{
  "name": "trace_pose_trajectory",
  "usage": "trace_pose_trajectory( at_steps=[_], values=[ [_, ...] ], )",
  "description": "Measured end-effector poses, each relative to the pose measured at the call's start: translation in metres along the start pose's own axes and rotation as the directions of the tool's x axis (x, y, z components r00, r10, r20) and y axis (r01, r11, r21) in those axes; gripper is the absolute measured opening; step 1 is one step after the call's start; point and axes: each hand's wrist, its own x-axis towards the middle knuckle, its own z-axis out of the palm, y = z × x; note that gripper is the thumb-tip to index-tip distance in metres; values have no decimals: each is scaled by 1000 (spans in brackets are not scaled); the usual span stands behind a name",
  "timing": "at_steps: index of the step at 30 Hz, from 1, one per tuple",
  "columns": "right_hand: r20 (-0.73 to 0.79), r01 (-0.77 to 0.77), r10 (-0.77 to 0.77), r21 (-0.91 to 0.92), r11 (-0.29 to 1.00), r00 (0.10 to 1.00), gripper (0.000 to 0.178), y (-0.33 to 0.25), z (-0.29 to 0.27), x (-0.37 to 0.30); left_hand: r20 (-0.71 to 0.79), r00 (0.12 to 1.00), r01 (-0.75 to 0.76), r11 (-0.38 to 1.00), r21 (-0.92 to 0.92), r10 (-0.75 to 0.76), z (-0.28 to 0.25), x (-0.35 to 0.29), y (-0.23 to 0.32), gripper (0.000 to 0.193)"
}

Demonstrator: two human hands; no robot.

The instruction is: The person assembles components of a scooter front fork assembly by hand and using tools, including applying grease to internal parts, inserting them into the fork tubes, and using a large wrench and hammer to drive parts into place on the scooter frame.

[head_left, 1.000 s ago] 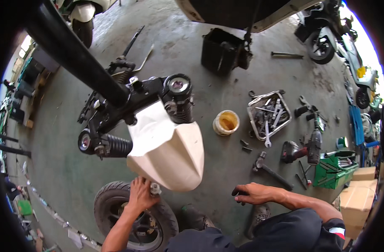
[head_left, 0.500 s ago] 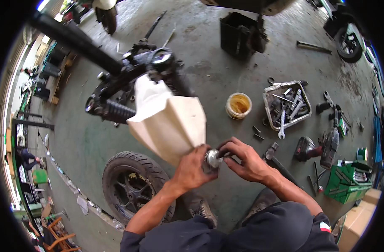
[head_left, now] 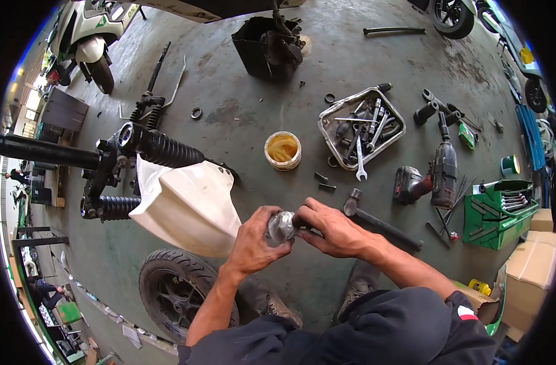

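A shiny silver, rounded piece [head_left: 281, 227], which looks wrapped in clear plastic, is in my left hand [head_left: 253, 243], its fingers curled round it. My right hand [head_left: 326, 226] is closed at the right edge of the same piece, thumb and fingers pinching there. Its exact kind cannot be made out. Just left of my hands is the white mudguard [head_left: 190, 204], fixed to a motorcycle front fork [head_left: 162, 149]. Below the mudguard, a wheel with a black tyre [head_left: 177, 292] lies on the floor.
Ahead stand a tub of yellow-brown grease [head_left: 283, 151] and a tray of tools [head_left: 326, 131] with a spanner [head_left: 360, 161] over its rim. To the right lie a hammer [head_left: 381, 225], a cordless impact wrench [head_left: 412, 184], another power tool [head_left: 444, 173] and a green toolbox [head_left: 491, 228].
My view has swung to the right, so the fork and mudguard sit farther left. Both hands stay on the silver piece, which has turned and shows more of its surface.
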Motion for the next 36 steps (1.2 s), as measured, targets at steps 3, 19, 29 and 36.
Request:
trace_pose_trajectory(
  at_steps=[3, 19, 29, 36],
  values=[
    [-37, 15, -8, 208, 978, 999, 20, 3, 5, 1, 3, 999, 40, 945, -325, -41, 9, -6, -12, 54],
    [-140, 277, -289, -102, 955, 947, 27, -26, 8, -3, 218, 974, 217, -17, -976, -67, 32, -26, -8, 66],
    [-172, 111, -135, -145, 983, 976, 30, -23, 11, 3, -137, 982, -40, 561, -827, -131, 30, -35, -1, 53],
    [-163, 162, -231, -355, 921, 959, 21, -22, 5, 2, -17, 982, 68, 435, -898, -188, 30, -32, 3, 53]
  ],
)
